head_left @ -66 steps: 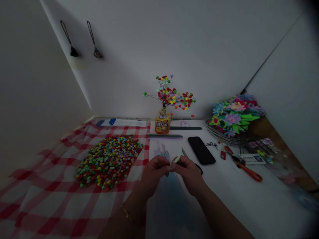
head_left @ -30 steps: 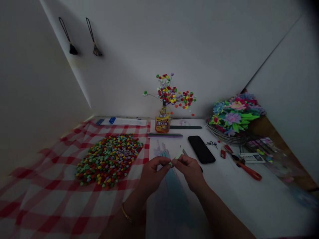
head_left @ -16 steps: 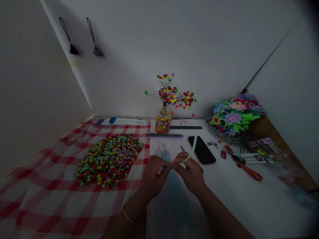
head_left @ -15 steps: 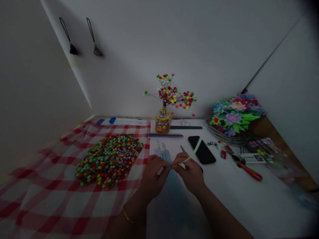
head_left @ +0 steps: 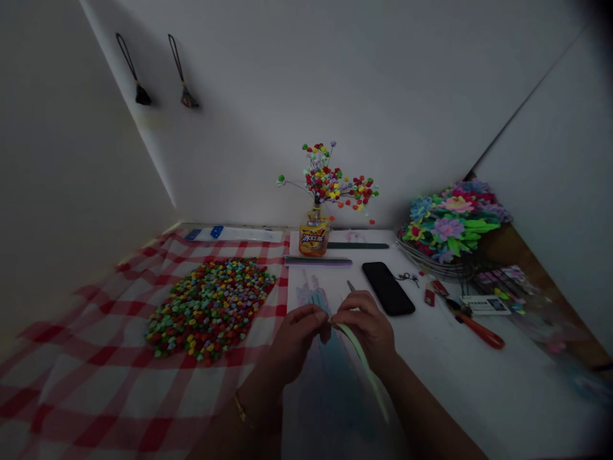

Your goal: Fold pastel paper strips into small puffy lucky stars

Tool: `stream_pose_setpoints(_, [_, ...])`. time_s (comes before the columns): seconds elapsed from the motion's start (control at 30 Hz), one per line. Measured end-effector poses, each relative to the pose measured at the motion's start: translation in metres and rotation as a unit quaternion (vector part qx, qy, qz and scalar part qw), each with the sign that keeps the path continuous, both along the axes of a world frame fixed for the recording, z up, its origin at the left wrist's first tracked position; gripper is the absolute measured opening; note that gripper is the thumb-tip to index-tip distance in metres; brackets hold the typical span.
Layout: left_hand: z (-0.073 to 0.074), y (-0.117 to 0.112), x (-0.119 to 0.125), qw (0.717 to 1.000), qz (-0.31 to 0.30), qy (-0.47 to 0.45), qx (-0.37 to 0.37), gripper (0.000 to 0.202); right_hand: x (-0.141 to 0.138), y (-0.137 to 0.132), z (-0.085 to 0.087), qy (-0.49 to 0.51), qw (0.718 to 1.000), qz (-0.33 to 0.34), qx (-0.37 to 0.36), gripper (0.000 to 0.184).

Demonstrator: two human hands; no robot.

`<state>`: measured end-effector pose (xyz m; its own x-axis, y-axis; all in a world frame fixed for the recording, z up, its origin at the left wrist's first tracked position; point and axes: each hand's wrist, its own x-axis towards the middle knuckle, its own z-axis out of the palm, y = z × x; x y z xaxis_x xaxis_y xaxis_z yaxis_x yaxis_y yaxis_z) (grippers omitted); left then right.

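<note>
My left hand (head_left: 301, 335) and my right hand (head_left: 366, 326) meet fingertip to fingertip over the white table. Between them is one end of a pale green paper strip (head_left: 358, 348), pinched by both hands. The strip's long free end hangs down in front of my right palm, towards me. What the strip's end looks like between the fingers is too small and dim to tell. Beneath the hands lie blue and lilac paper strips (head_left: 332, 361). A thin grey pointed tool (head_left: 351, 285) sticks out behind my right hand, mostly covered by it.
A heap of small colourful folded paper stars (head_left: 211, 310) lies on the red-and-white checked cloth (head_left: 96, 377) at left. Behind stands a bottle (head_left: 313, 237) holding star-tipped stems. To the right are a black phone (head_left: 387, 289), orange-handled pliers (head_left: 481, 332) and a bunch of fuzzy flowers (head_left: 447, 227).
The strip's free end has swung from pointing up and right, over the phone, to hanging down towards me. My fingers have shifted their pinch slightly; both hands stay together.
</note>
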<state>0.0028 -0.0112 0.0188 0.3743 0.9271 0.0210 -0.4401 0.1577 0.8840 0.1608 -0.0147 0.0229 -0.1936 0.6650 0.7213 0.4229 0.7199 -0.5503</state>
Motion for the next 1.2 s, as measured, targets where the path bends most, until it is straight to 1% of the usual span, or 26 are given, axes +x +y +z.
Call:
stream_pose_setpoints(0.07, [0.001, 0.000, -0.001, 0.999, -0.007, -0.022, -0.031, 0.014, 0.000, 0.001, -0.002, -0.019, 1.000, 0.005, 0.019, 0.022])
stream_pose_setpoints(0.13, [0.001, 0.001, -0.001, 0.999, -0.003, -0.026, -0.044, 0.012, -0.001, 0.002, -0.003, -0.021, 1.000, 0.005, 0.018, 0.022])
stream_pose_setpoints(0.2, [0.000, 0.002, -0.002, 0.999, 0.013, -0.018, -0.046, 0.010, -0.003, 0.003, -0.003, 0.005, 1.000, -0.007, -0.009, 0.018])
stream_pose_setpoints(0.27, [-0.001, 0.003, -0.002, 0.998, 0.042, -0.003, -0.039, 0.010, -0.005, 0.003, -0.003, 0.046, 0.996, -0.012, -0.072, 0.014])
stream_pose_setpoints(0.37, [-0.005, 0.006, -0.003, 0.996, 0.084, 0.022, -0.013, 0.008, -0.007, 0.003, -0.004, 0.096, 0.978, 0.006, -0.183, 0.006])
stream_pose_setpoints(0.47, [-0.006, 0.007, -0.003, 0.993, 0.105, 0.050, 0.018, 0.009, -0.008, 0.004, -0.006, 0.122, 0.960, 0.018, -0.252, 0.006])
stream_pose_setpoints(0.53, [-0.006, 0.007, -0.003, 0.990, 0.115, 0.074, 0.033, 0.009, -0.008, 0.003, -0.008, 0.129, 0.954, 0.021, -0.271, 0.006])
stream_pose_setpoints(0.63, [-0.004, 0.006, -0.003, 0.986, 0.126, 0.097, 0.051, 0.009, -0.009, 0.002, -0.008, 0.135, 0.951, 0.024, -0.278, 0.007])
stream_pose_setpoints(0.8, [-0.001, 0.005, -0.005, 0.977, 0.140, 0.133, 0.095, 0.010, -0.010, 0.000, -0.003, 0.128, 0.945, 0.018, -0.301, 0.010])
stream_pose_setpoints(0.9, [-0.003, 0.005, -0.005, 0.969, 0.140, 0.158, 0.129, 0.009, -0.012, 0.000, -0.002, 0.148, 0.926, 0.029, -0.345, 0.012])
stream_pose_setpoints(0.97, [-0.005, 0.005, -0.003, 0.972, 0.144, 0.147, 0.117, 0.008, -0.014, -0.001, -0.002, 0.184, 0.907, 0.037, -0.377, 0.014])
stream_pose_setpoints(1.03, [-0.007, 0.004, 0.001, 0.982, 0.142, 0.104, 0.072, 0.009, -0.017, -0.001, -0.003, 0.222, 0.891, 0.033, -0.394, 0.015])
stream_pose_setpoints(1.07, [-0.008, 0.004, 0.003, 0.987, 0.135, 0.077, 0.046, 0.010, -0.018, -0.001, -0.004, 0.236, 0.888, 0.029, -0.394, 0.016])
stream_pose_setpoints(1.13, [-0.009, 0.003, 0.006, 0.992, 0.121, 0.030, 0.009, 0.014, -0.020, -0.001, -0.004, 0.244, 0.891, 0.019, -0.382, 0.017])
stream_pose_setpoints(1.2, [-0.009, 0.004, 0.007, 0.992, 0.123, 0.006, -0.002, 0.014, -0.020, -0.001, -0.002, 0.220, 0.905, 0.007, -0.365, 0.017])
